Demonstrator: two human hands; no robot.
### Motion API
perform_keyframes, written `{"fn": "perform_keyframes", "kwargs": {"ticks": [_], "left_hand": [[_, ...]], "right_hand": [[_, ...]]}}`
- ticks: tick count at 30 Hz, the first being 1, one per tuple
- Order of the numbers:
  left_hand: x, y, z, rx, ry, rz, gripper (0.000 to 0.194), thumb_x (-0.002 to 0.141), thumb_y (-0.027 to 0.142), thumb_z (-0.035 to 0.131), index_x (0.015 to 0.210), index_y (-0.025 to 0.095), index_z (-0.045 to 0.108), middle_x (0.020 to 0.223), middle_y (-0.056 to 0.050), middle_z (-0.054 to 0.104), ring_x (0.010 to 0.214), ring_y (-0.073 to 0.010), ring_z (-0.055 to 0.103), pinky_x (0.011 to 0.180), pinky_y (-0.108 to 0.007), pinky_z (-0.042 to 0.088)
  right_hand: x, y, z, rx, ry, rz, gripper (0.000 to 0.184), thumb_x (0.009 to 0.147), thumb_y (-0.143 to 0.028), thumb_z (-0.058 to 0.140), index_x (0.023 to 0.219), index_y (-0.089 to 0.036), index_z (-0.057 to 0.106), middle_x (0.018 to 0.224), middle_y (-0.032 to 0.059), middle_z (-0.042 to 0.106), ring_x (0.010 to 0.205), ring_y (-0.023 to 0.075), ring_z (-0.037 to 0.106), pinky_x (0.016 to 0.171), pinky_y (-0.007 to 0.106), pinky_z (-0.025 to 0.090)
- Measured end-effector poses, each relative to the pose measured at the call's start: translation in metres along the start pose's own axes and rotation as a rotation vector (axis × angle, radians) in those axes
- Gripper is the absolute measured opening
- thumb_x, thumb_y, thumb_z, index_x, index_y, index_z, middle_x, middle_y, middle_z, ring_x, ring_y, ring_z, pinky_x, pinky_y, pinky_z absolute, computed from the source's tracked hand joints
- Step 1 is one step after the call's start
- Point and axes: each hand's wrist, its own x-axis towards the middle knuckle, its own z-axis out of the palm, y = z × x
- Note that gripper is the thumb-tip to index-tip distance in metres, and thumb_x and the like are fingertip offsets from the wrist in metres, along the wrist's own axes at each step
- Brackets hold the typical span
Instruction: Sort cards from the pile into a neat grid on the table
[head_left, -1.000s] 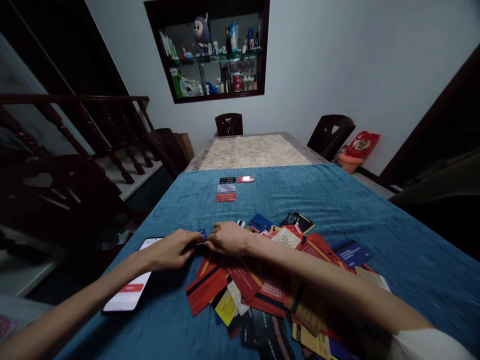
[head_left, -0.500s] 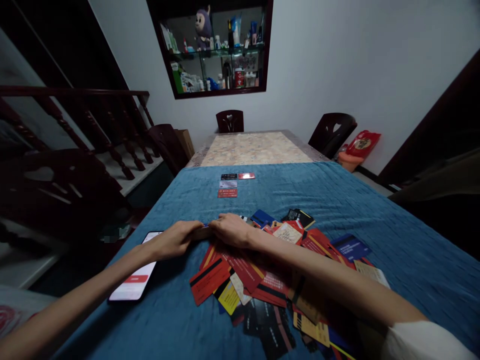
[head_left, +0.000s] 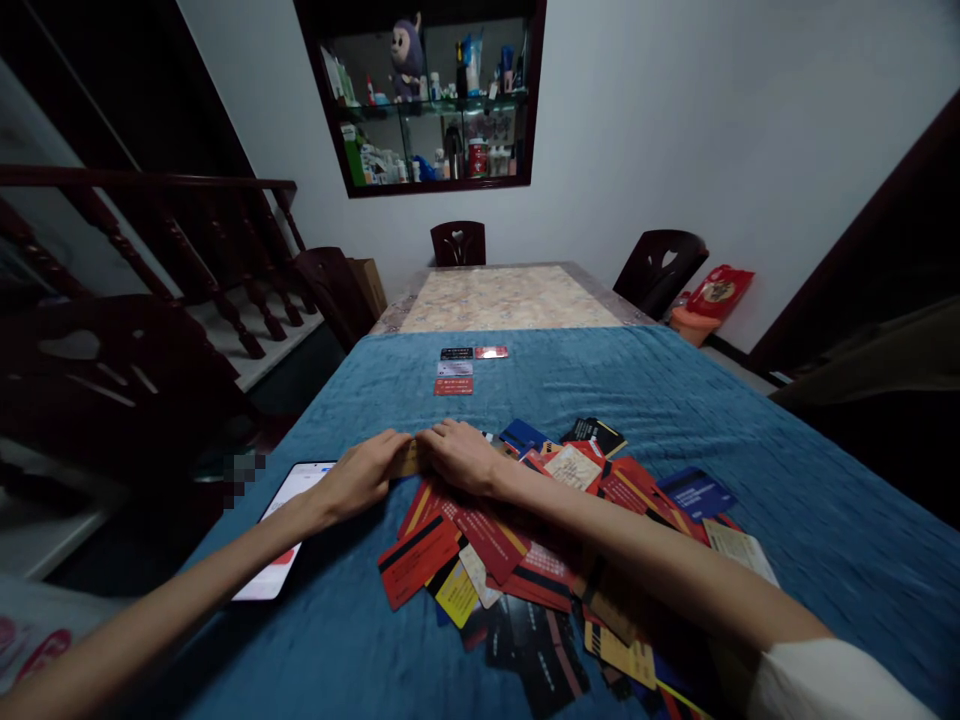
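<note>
Left grip (head_left: 360, 472) pinches gold card (head_left: 407, 460); right grip (head_left: 459, 458) at other end, closure unclear. I'd hold card level, clear of card pile (head_left: 546, 577) beside right grip.

Worktop (head_left: 517, 295): blue cloth (head_left: 360, 390) covers near part; on it lie one phone (head_left: 289, 495), one heap of cards (head_left: 491, 540), four cards (head_left: 454, 387) set apart beyond.

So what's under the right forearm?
The card pile runs beneath the right forearm. Beyond it show red cards, a pale card and a blue card; on the near side, more red and a gold card. Whatever lies directly beneath is covered.
</note>
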Motion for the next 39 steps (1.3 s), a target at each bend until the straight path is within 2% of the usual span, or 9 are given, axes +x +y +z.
{"fn": "perform_keyframes", "kwargs": {"ticks": [4, 10, 20, 24, 28, 34, 39], "left_hand": [[0.004, 0.0, 0.003, -0.007, -0.003, -0.034, 0.053, 0.066, -0.003, 0.043, 0.114, 0.016, 0.056, 0.103, -0.009, 0.063, 0.093, -0.0223, 0.062, 0.082, -0.034, 0.05], [0.011, 0.001, 0.0, -0.054, 0.038, -0.034, 0.056, 0.068, -0.003, 0.043, 0.119, 0.015, 0.053, 0.107, -0.009, 0.061, 0.095, -0.0214, 0.061, 0.086, -0.036, 0.05], [0.017, 0.006, 0.001, -0.071, 0.081, -0.002, 0.045, 0.077, 0.001, 0.042, 0.118, 0.016, 0.054, 0.108, -0.011, 0.06, 0.096, -0.0221, 0.06, 0.086, -0.037, 0.051], [0.016, 0.007, 0.003, -0.047, 0.131, -0.019, 0.04, 0.085, 0.009, 0.042, 0.125, 0.015, 0.049, 0.112, -0.012, 0.059, 0.098, -0.0232, 0.06, 0.089, -0.039, 0.051], [0.018, 0.008, 0.003, 0.005, 0.195, -0.018, 0.044, 0.086, 0.014, 0.048, 0.13, 0.014, 0.043, 0.117, -0.014, 0.057, 0.107, -0.026, 0.058, 0.095, -0.043, 0.05], [0.024, 0.012, 0.003, 0.14, 0.279, 0.04, 0.045, 0.085, 0.014, 0.053, 0.129, 0.015, 0.043, 0.125, -0.017, 0.055, 0.117, -0.0303, 0.054, 0.1, -0.048, 0.046], [0.038, 0.015, 0.004, 0.215, 0.349, 0.056, 0.05, 0.082, 0.014, 0.058, 0.13, 0.019, 0.045, 0.13, -0.016, 0.052, 0.119, -0.0316, 0.053, 0.098, -0.047, 0.049]], "right_hand": [[-0.004, -0.001, -0.003, -0.017, 0.042, 0.022, 0.031, 0.093, -0.024, 0.049, 0.123, -0.016, 0.054, 0.111, 0.0116, 0.062, 0.101, 0.0255, 0.054, 0.078, 0.036, 0.044], [-0.008, -0.005, -0.012, -0.065, 0.083, 0.033, 0.046, 0.089, -0.032, 0.056, 0.13, -0.014, 0.046, 0.121, 0.0144, 0.057, 0.107, 0.0275, 0.05, 0.083, 0.039, 0.043], [-0.014, -0.002, -0.017, -0.149, 0.118, 0.04, 0.032, 0.094, -0.024, 0.047, 0.124, -0.015, 0.05, 0.118, 0.0146, 0.058, 0.105, 0.0278, 0.049, 0.082, 0.04, 0.041], [-0.014, 0.002, -0.015, -0.17, 0.141, 0.033, 0.032, 0.095, -0.023, 0.045, 0.126, -0.014, 0.05, 0.116, 0.0139, 0.059, 0.103, 0.0278, 0.048, 0.081, 0.04, 0.04], [-0.014, 0.009, -0.017, -0.183, 0.158, 0.056, 0.03, 0.095, -0.025, 0.047, 0.123, -0.014, 0.051, 0.114, 0.013, 0.059, 0.102, 0.0279, 0.048, 0.08, 0.039, 0.039], [-0.016, 0.023, -0.024, -0.173, 0.182, 0.091, 0.037, 0.092, -0.029, 0.055, 0.125, -0.014, 0.051, 0.119, 0.015, 0.057, 0.107, 0.0285, 0.047, 0.083, 0.038, 0.039], [-0.023, 0.036, -0.029, -0.162, 0.234, 0.123, 0.045, 0.086, -0.03, 0.064, 0.126, -0.014, 0.054, 0.123, 0.0169, 0.055, 0.111, 0.0304, 0.044, 0.083, 0.038, 0.041]]}}
